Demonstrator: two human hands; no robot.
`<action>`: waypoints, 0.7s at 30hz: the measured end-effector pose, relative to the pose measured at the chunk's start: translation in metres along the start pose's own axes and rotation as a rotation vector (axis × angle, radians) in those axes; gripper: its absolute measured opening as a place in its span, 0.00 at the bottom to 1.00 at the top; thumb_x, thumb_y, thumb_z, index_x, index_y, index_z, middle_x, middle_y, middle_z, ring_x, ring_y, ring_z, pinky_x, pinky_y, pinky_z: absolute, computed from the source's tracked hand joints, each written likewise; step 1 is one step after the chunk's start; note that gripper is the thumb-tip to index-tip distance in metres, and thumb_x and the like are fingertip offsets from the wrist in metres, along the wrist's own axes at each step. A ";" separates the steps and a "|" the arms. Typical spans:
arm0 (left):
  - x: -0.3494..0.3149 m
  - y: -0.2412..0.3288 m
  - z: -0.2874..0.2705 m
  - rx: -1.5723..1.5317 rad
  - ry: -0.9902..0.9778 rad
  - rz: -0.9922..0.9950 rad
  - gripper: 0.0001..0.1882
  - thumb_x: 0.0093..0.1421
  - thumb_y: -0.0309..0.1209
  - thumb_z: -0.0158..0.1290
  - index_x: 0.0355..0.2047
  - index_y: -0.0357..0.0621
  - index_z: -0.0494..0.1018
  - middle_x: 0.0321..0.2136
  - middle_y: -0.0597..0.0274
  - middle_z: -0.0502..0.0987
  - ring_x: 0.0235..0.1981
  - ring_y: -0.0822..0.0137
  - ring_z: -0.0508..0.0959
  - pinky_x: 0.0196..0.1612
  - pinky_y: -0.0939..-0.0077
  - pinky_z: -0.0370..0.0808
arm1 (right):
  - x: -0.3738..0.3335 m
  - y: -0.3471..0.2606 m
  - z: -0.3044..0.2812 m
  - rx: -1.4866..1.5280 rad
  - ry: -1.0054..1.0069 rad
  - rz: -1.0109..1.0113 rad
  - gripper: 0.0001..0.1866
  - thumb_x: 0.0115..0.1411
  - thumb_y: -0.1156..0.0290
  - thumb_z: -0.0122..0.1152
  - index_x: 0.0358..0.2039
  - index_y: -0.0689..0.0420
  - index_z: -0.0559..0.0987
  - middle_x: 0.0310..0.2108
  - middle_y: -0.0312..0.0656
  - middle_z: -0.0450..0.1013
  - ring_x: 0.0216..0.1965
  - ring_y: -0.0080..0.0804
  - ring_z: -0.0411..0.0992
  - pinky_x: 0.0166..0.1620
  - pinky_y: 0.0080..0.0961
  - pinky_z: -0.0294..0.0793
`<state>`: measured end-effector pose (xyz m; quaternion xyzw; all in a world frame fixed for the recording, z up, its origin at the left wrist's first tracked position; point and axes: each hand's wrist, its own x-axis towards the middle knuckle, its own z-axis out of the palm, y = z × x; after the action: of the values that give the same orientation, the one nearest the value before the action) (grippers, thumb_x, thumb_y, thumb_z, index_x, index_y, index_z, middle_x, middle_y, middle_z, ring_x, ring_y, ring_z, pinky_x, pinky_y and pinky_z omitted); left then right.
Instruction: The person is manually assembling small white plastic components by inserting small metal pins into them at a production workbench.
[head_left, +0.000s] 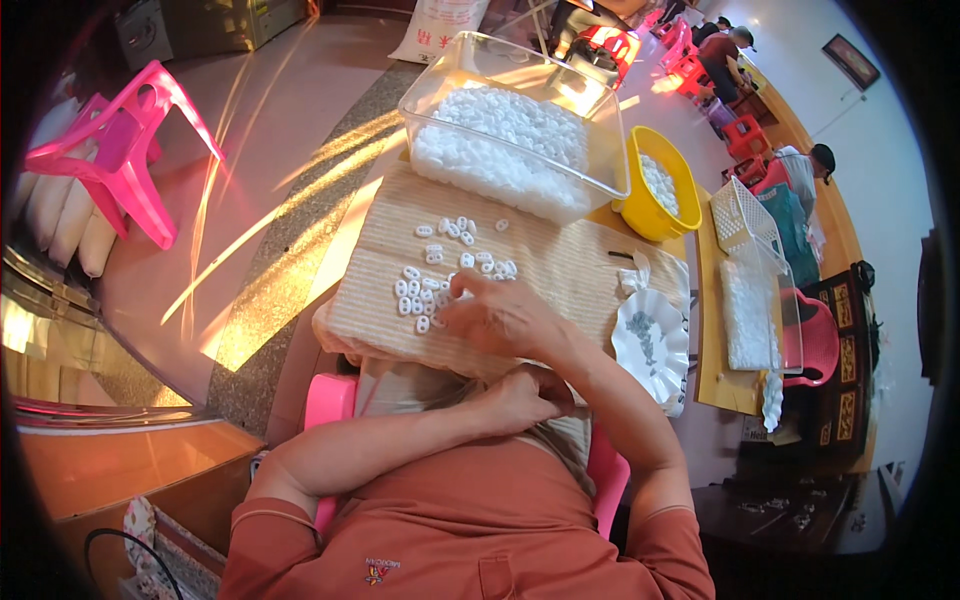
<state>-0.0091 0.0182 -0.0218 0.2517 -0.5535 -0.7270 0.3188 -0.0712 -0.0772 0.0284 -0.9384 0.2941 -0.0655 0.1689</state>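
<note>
A clear bin [614, 155], far, and a yellow tub [662, 222] to its right hold white pieces; nearer, a fluted dish [668, 372] holds dark bits [645, 338]. The right hand [495, 317] curls over loose white beads [402, 288] on the cloth [560, 262] — I cannot tell whether it pinches any; the left hand [527, 398], nearer, is shadowed, grip unclear.

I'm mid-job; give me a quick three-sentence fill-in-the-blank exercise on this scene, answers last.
1. The right hand is at the small ____ pieces.
2. The tub just right of the large clear bin is ____.
3. The plastic chair at far left is ____.

Missing words: white; yellow; pink.
</note>
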 end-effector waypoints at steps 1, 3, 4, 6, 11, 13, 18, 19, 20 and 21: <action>0.000 0.003 0.000 0.000 -0.001 0.000 0.09 0.52 0.25 0.58 0.34 0.34 0.78 0.29 0.57 0.80 0.32 0.71 0.77 0.40 0.74 0.74 | -0.001 0.003 -0.003 -0.005 -0.033 0.060 0.11 0.54 0.61 0.61 0.38 0.43 0.81 0.44 0.39 0.70 0.31 0.42 0.75 0.35 0.36 0.76; 0.001 0.009 0.001 0.099 -0.015 -0.066 0.08 0.53 0.26 0.58 0.33 0.35 0.78 0.28 0.58 0.80 0.32 0.71 0.77 0.40 0.74 0.74 | -0.003 0.011 -0.003 -0.023 0.030 0.085 0.11 0.54 0.61 0.59 0.38 0.44 0.80 0.44 0.40 0.69 0.31 0.42 0.75 0.35 0.37 0.76; 0.001 0.007 0.001 0.099 -0.015 -0.066 0.08 0.53 0.26 0.58 0.33 0.35 0.78 0.28 0.58 0.80 0.32 0.71 0.77 0.40 0.74 0.74 | -0.003 0.012 -0.004 -0.040 0.093 0.104 0.10 0.55 0.62 0.57 0.38 0.46 0.79 0.45 0.41 0.68 0.31 0.43 0.75 0.34 0.38 0.75; 0.003 0.002 0.002 0.098 -0.027 -0.023 0.10 0.54 0.29 0.58 0.33 0.34 0.78 0.29 0.59 0.80 0.33 0.70 0.77 0.41 0.73 0.74 | -0.002 0.008 -0.003 -0.013 0.091 0.096 0.11 0.55 0.62 0.57 0.38 0.47 0.79 0.44 0.42 0.69 0.31 0.44 0.75 0.34 0.38 0.75; 0.003 -0.011 -0.001 0.092 0.001 0.010 0.22 0.53 0.30 0.59 0.47 0.35 0.70 0.42 0.55 0.76 0.43 0.66 0.75 0.47 0.71 0.72 | 0.017 -0.024 0.001 -0.097 0.088 0.050 0.14 0.56 0.59 0.58 0.43 0.43 0.78 0.45 0.44 0.68 0.33 0.44 0.75 0.34 0.38 0.76; 0.003 -0.013 -0.004 0.234 -0.010 0.072 0.25 0.52 0.27 0.60 0.50 0.34 0.67 0.49 0.54 0.71 0.48 0.67 0.72 0.50 0.72 0.71 | 0.027 -0.021 0.005 -0.105 -0.007 -0.037 0.13 0.57 0.59 0.55 0.42 0.44 0.78 0.45 0.47 0.67 0.33 0.45 0.75 0.34 0.39 0.76; 0.004 0.002 0.000 -0.031 -0.057 -0.029 0.22 0.54 0.20 0.57 0.49 0.34 0.69 0.46 0.59 0.75 0.46 0.69 0.74 0.51 0.73 0.72 | 0.023 -0.002 0.003 -0.155 0.019 -0.015 0.08 0.56 0.64 0.54 0.35 0.49 0.77 0.42 0.48 0.67 0.33 0.47 0.75 0.32 0.41 0.76; 0.003 0.002 0.000 -0.054 -0.071 -0.059 0.20 0.54 0.20 0.57 0.48 0.34 0.70 0.44 0.59 0.77 0.45 0.69 0.75 0.51 0.73 0.72 | 0.023 0.000 0.000 -0.161 -0.001 0.016 0.08 0.56 0.64 0.54 0.36 0.49 0.76 0.42 0.48 0.67 0.33 0.47 0.75 0.32 0.41 0.76; 0.003 0.002 0.000 -0.076 -0.084 -0.088 0.18 0.54 0.20 0.57 0.47 0.33 0.72 0.42 0.60 0.78 0.44 0.70 0.76 0.50 0.73 0.72 | 0.022 0.001 -0.001 -0.167 -0.021 0.047 0.09 0.55 0.65 0.54 0.37 0.49 0.76 0.42 0.48 0.67 0.33 0.47 0.75 0.32 0.41 0.76; 0.003 0.001 0.001 -0.075 -0.090 -0.090 0.18 0.54 0.20 0.57 0.47 0.33 0.72 0.42 0.60 0.78 0.44 0.70 0.76 0.50 0.73 0.72 | 0.021 0.001 -0.001 -0.167 -0.018 0.052 0.09 0.55 0.65 0.54 0.37 0.49 0.76 0.42 0.48 0.67 0.33 0.47 0.75 0.32 0.41 0.76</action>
<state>-0.0113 0.0164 -0.0207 0.2316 -0.5278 -0.7714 0.2698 -0.0550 -0.0908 0.0298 -0.9419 0.3212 -0.0279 0.0942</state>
